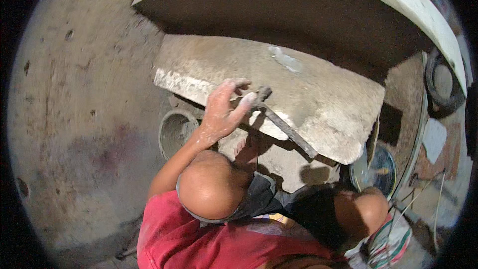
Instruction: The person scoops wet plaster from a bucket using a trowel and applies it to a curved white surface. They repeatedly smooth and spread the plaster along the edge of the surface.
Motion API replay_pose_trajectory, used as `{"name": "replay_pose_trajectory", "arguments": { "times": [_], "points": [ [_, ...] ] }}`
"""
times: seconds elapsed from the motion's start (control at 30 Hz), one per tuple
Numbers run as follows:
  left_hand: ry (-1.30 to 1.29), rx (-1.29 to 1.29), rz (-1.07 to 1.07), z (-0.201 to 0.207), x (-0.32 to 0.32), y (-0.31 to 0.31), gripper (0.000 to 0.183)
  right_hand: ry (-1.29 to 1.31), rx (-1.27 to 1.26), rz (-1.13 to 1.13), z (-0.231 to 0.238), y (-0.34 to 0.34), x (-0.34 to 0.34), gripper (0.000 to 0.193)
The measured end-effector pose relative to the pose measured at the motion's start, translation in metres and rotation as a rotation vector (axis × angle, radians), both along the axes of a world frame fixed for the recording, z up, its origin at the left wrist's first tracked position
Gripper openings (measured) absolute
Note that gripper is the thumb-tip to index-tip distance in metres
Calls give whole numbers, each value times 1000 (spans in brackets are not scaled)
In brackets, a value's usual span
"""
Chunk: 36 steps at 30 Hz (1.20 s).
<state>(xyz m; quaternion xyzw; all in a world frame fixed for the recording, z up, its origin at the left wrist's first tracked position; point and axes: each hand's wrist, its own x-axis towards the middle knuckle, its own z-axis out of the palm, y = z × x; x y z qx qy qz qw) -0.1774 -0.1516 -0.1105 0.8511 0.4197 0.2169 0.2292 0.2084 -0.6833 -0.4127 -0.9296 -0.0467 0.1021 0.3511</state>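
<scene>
My left hand (222,112), dusted with white, is over the near edge of a pale stone-like slab (214,52). Its fingers curl and the thumb meets the head end of a dark, hammer-like tool (289,130) with a long flat bar and a short thick crosspiece. The bar slants down to the right, across the slab's front edge. A small whitish smear (285,60) marks the slab's top. My right hand does not show.
A large curved white-rimmed piece (289,0) rises behind the slab, dark inside. A bucket (172,124) stands left of my knee; another round container (386,167) with liquid is right. A tyre-like ring (442,82) and a sack (391,241) lie at right.
</scene>
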Motion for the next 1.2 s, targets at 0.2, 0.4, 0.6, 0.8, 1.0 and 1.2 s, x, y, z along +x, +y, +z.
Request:
{"name": "replay_pose_trajectory", "arguments": {
  "times": [0.2,0.4,0.6,0.8,1.0,1.2],
  "points": [
    [-268,-123,-48,-8,4,2,37,-87,227,-118,209,29,-49,70],
    [-903,-1042,37,-28,39,22,63,-555,41,392,330,-20,17,69],
    [-1265,-1443,129,-42,59,34,67,39,580,-137,472,-2,78,49],
    [-1304,-1486,164,-48,58,41,62,-169,533,300,537,124,30,46],
    [-1334,-1505,167,-52,52,58,47,-34,467,495,528,292,-51,34],
    [-1215,-1376,148,-59,27,107,59,75,532,700,515,405,-121,26]
  ]
}}
